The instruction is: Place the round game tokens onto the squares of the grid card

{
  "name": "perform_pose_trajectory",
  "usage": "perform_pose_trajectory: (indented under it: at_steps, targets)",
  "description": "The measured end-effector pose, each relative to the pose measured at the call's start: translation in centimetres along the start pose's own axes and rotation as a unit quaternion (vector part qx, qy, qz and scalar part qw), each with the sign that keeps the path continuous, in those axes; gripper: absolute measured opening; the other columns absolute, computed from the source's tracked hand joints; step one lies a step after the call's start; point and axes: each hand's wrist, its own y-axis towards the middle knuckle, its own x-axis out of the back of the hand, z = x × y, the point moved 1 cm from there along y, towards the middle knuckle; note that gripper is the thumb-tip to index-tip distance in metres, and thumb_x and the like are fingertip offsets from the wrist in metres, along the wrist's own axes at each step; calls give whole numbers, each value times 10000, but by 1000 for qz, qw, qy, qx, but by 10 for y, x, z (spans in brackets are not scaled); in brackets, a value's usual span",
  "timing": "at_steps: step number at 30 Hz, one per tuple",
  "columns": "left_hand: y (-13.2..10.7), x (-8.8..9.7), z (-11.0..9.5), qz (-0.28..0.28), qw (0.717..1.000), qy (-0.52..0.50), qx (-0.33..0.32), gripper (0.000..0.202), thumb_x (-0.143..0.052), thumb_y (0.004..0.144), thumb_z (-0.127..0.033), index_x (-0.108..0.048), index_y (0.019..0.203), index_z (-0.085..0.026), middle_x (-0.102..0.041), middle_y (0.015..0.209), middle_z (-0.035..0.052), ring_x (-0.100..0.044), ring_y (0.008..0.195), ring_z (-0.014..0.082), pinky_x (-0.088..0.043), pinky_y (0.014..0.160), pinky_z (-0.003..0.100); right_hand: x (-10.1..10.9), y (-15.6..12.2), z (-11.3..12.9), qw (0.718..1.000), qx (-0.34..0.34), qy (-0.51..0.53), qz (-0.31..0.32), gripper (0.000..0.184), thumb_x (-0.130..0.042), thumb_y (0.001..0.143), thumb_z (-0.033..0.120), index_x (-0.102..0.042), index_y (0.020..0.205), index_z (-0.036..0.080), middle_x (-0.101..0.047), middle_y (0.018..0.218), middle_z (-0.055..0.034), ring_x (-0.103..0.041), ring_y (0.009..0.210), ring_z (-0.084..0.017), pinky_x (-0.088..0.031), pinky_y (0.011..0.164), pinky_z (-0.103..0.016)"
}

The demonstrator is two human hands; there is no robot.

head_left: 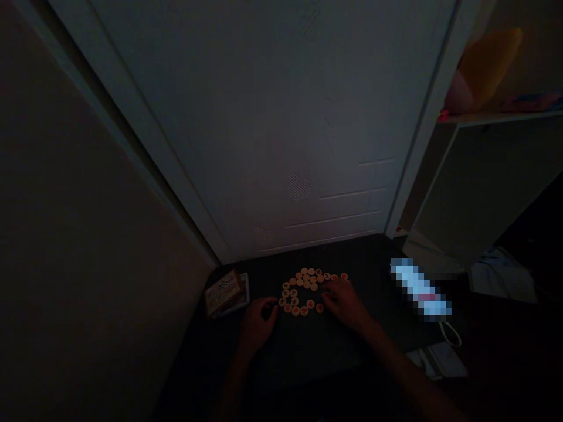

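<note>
Dimly lit, the worktop [303, 350] lies dark. The left hand [260, 322] is loosely curled, the right hand [345, 302] half-open, fingers bent down; whether either grips anything, I cannot tell. Leftward sits a box [223, 291], its label illegible. The discs [314, 286], mostly between the hands, look light, stiff, smooth: pinch their rims. Their red and dark characters [310, 304] stay unreadable.

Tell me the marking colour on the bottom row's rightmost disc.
Red, on a pale disc; shows best in the head view.
</note>
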Motion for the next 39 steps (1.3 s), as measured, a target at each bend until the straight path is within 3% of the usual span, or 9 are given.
perform_pose_trajectory:
  at_steps: [3, 9, 14, 19, 24, 27, 29, 34, 39]
  targets:
    - [0, -1, 0, -1, 1000, 0, 2, 250, -597, 885, -400, -701, 1060, -255, -723, 1016, 52, -683, 921, 235, -555, 866, 416, -12, 17, 8, 996, -20, -71, 46, 145, -613, 914, 280, -708, 1022, 257, -740, 1014, -54, -637, 1025, -248, -457, 938, -382]
    - [0, 1, -2, 2, 1000, -7, 3, 239, -588, 894, -390, -700, 1053, -252, -731, 994, 40, -691, 906, 222, -562, 863, 393, -29, 34, 11, 988, -69, -126, 65, 155, -648, 882, 341, -709, 912, 202, -736, 970, -101, -624, 993, -274, -421, 907, -378]
    - [0, 1, -2, 3, 1000, -12, 6, 234, -598, 885, -387, -707, 1042, -252, -736, 981, 41, -694, 885, 222, -566, 847, 390, -37, 37, 13, 980, -102, -157, 74, 192, -700, 834, 345, -706, 935, 183, -728, 1002, -140, -612, 1017, -299, -400, 923, -398]
    - [0, 2, -2, 0, 1000, -11, 12, 248, -596, 883, -403, -706, 1041, -246, -735, 979, 49, -694, 887, 228, -563, 848, 398, -39, 39, 16, 980, -113, -152, 69, 175, -675, 843, 277, -698, 979, 169, -728, 973, -143, -620, 1008, -296, -412, 925, -398]
    - [-1, 1, -1, 4, 1000, -11, 15, 252, -584, 892, -409, -703, 1043, -246, -729, 1007, 56, -692, 913, 230, -561, 858, 399, -27, 34, 14, 989, -88, -102, 57, 224, -593, 911, 254, -678, 1116, 218, -712, 1031, -75, -644, 989, -222, -467, 913, -329]
    - [-1, 0, 0, 2, 1000, -9, 19, 263, -573, 900, -415, -702, 1050, -244, -728, 982, 57, -691, 896, 232, -560, 858, 409, -12, 25, 3, 998, -49, -17, 31, 320, -530, 948, 248, -643, 1247, 272, -661, 1160, -56, -648, 1005, -181, -505, 900, -298]
    - [-1, -1, 1, 2, 1000, -10, 19, 263, -566, 905, -414, -704, 1053, -245, -727, 976, 55, -691, 885, 229, -559, 861, 411, -1, 18, -10, 997, -52, 52, -18, 333, -494, 957, 255, -654, 1248, 269, -638, 1162, -69, -657, 975, -183, -538, 863, -312]
    - [0, 0, 1, 3, 1000, -12, 14, 252, -577, 899, -412, -705, 1048, -254, -728, 996, 47, -688, 909, 228, -554, 870, 404, 22, -3, -55, 982, -110, 76, -132, 278, -510, 949, 316, -713, 1119, 231, -646, 1141, -109, -639, 1049, -243, -538, 938, -414]
    - [1, -1, 2, -3, 1000, -9, 14, 260, -596, 878, -423, -708, 1036, -250, -737, 983, 45, -698, 882, 231, -568, 835, 398, 24, -22, -88, 963, -176, 103, -179, 305, -569, 913, 419, -699, 1088, 206, -673, 1151, -126, -667, 1000, -251, -563, 898, -422]
